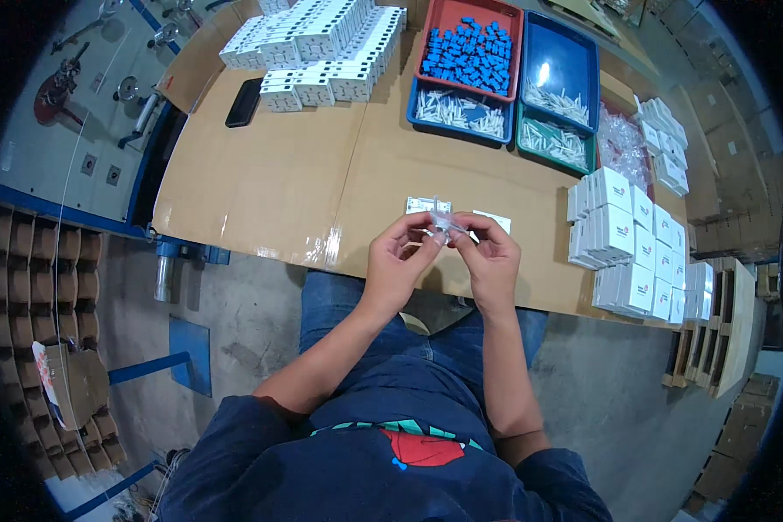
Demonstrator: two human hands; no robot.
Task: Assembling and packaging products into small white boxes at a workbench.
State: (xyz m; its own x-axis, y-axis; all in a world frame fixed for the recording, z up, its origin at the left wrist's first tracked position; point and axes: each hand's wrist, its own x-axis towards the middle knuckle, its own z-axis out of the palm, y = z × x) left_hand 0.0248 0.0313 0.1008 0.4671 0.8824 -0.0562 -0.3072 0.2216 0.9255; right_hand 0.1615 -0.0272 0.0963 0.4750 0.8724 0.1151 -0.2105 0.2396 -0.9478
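Close to the table's front edge, my left hand (pixel 400 265) and my right hand (pixel 492 263) meet with fingertips pinched. Between them is a small clear plastic bag (pixel 442 220); what sits inside it is too small to make out. Just beyond my left fingers lies a white device (pixel 422 205), partly hidden by the hand. A flat white piece (pixel 498 217) rests behind my right hand, also partly covered.
Cardboard covers the table (pixel 287 191). At the back stand stacked white devices (pixel 322 52), a black phone (pixel 244 103), a red tray (pixel 428 52) of blue parts, and blue (pixel 544 43) and green (pixel 583 161) trays of small white pieces. White boxes (pixel 618 226) are stacked at right.
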